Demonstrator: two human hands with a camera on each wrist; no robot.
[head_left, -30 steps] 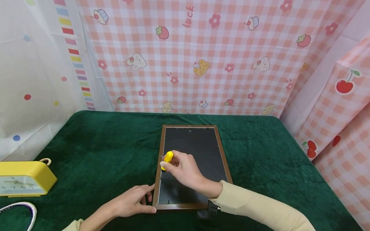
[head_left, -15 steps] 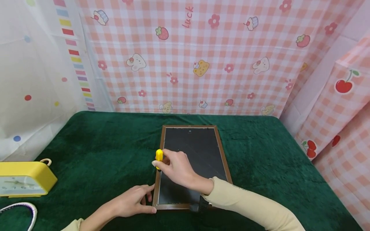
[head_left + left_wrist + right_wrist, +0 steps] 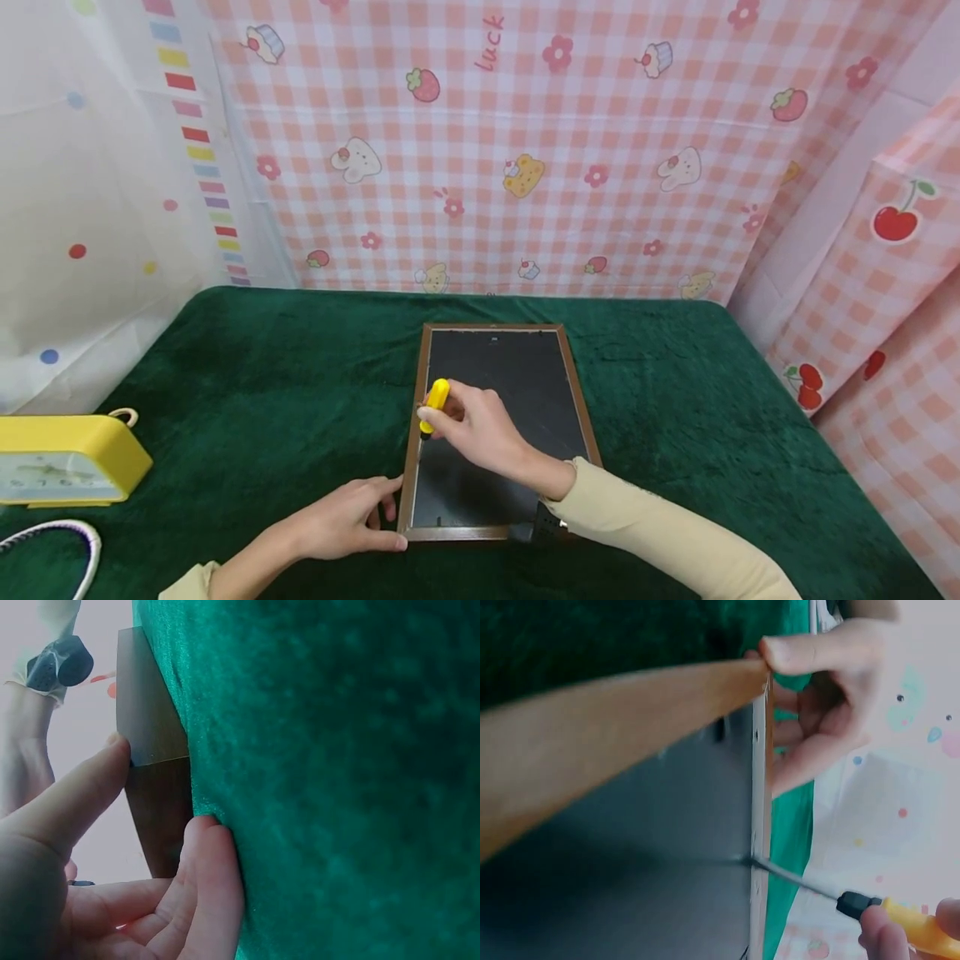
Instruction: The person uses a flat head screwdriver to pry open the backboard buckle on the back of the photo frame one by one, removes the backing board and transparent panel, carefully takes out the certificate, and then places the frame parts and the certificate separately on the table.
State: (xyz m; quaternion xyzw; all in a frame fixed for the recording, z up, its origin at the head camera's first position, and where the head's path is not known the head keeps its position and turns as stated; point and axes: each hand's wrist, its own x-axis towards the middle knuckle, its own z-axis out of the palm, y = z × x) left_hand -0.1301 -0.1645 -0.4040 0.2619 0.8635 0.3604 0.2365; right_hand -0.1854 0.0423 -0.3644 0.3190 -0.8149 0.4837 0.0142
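- I see the yellow-handled screwdriver with black collar and thin metal shaft [image 3: 437, 396] near the centre of the head view, tilted; in the right wrist view its tip appears at the inner edge of the frame, though contact I cannot confirm.
- The right hand [image 3: 480, 425] pinches the yellow handle between thumb and fingers, nearly closed.
- Below lies the brown rectangular wood-look frame [image 3: 457, 533], lower middle, with its flat black backing board [image 3: 510, 379] facing up.
- The left hand [image 3: 348, 517], half closed, holds the frame's lower-left corner between thumb and fingers.
- I judge the frame stiff and rather light; it may slide on the dark green plush cloth [image 3: 675, 400], so better to hold the rails. The board could scratch under the metal shaft.
- The screwdriver should be light, perhaps slippery; I would take its handle.
- At far left stands a yellow box-shaped clock [image 3: 75, 433].
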